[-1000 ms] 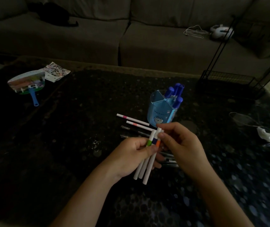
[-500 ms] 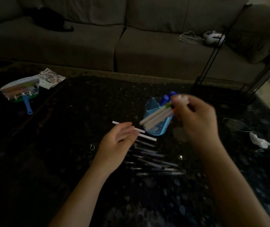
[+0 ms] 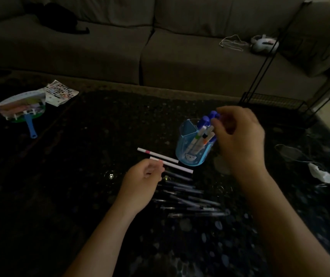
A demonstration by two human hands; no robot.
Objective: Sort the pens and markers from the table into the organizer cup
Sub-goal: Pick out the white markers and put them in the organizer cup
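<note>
The blue organizer cup [image 3: 188,158] stands mid-table with blue-capped markers [image 3: 206,119] and three white markers [image 3: 201,136] leaning inside. Just above them hovers my right hand [image 3: 240,136], fingers loosely apart and holding nothing. Left of the cup lie two white markers on the table: one with a pink band [image 3: 156,155], and a second [image 3: 180,167] in front of it. My left hand [image 3: 144,178] pinches the left end of that second marker, which still rests on the table. Several dark pens [image 3: 188,200] lie in front of the cup.
A hand fan with a blue handle [image 3: 23,108] and a printed sheet [image 3: 60,92] lie at the far left. A black wire rack [image 3: 276,98] stands at the back right; crumpled white paper [image 3: 320,173] is to the right. A sofa [image 3: 160,47] runs behind the table.
My right hand carried the three white markers to the cup and let them go inside. My left hand moved onto the nearer white marker and its fingers closed on the end.
</note>
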